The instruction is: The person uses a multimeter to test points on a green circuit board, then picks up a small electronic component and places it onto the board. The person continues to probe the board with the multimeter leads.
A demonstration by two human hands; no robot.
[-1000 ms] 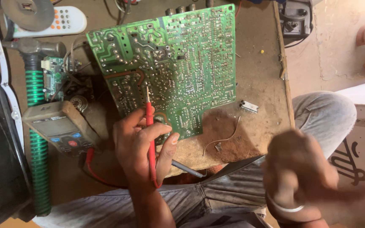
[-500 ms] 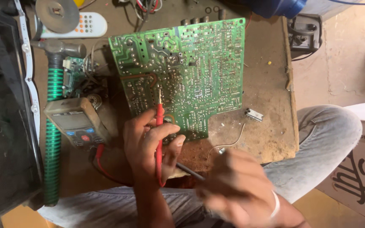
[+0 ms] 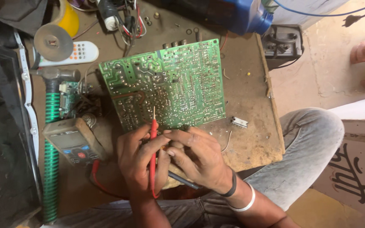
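Since half a second ago, right hand (image 3: 197, 158) has come up against left hand (image 3: 138, 164). Left fingers clamp the red probe (image 3: 153, 156), tip on the green circuit board (image 3: 165, 84); right fingers pinch a dark probe (image 3: 182, 179).

Daylight is even and warm, brightest at the upper right of the frame. The left edge falls into deep shadow. Focus is sharp at centre, with no glare.

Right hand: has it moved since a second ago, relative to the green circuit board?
Yes. The right hand has come up and inward to the lower edge of the green circuit board, beside the left hand holding the red probe.
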